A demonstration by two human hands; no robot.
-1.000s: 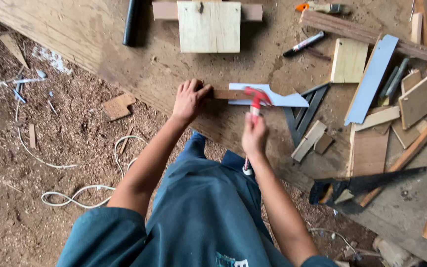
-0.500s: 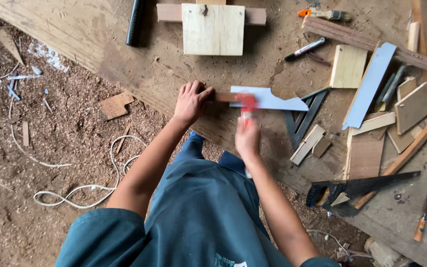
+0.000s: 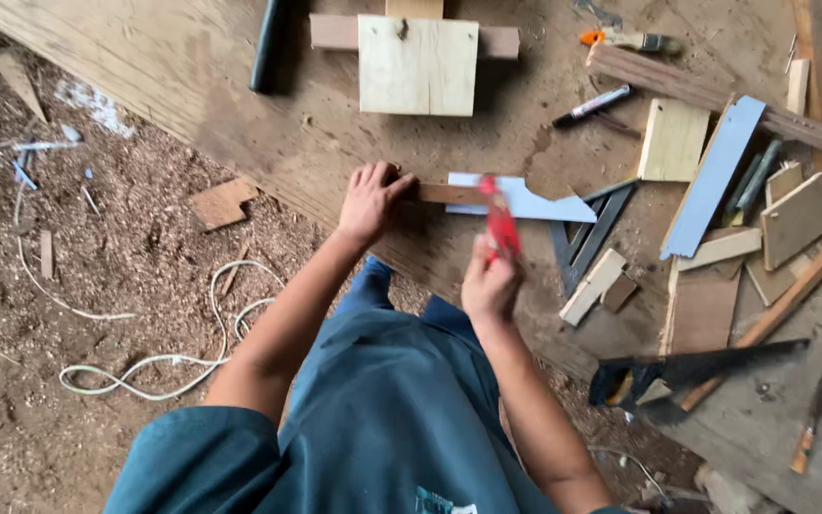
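Observation:
My left hand (image 3: 370, 202) presses down on the end of a narrow brown wooden strip (image 3: 449, 193) lying on the workbench (image 3: 240, 86). A pale blue-white cut sheet piece (image 3: 535, 203) lies under and beyond the strip. My right hand (image 3: 490, 285) grips a red-handled tool (image 3: 500, 219), blurred, its head over the strip just right of my left hand. What kind of tool it is cannot be told.
A dark metal square (image 3: 592, 236) lies right of the strip. A handsaw (image 3: 687, 369), wood offcuts (image 3: 706, 286), a blue-grey board (image 3: 713, 177), a marker (image 3: 592, 106) and a pale wooden block assembly (image 3: 418, 57) crowd the bench. Sawdust floor with white cord (image 3: 154, 366) at left.
The red tool in my right hand has swung, its head moving slightly back and forth over the strip. My left hand has stayed pressed on the strip.

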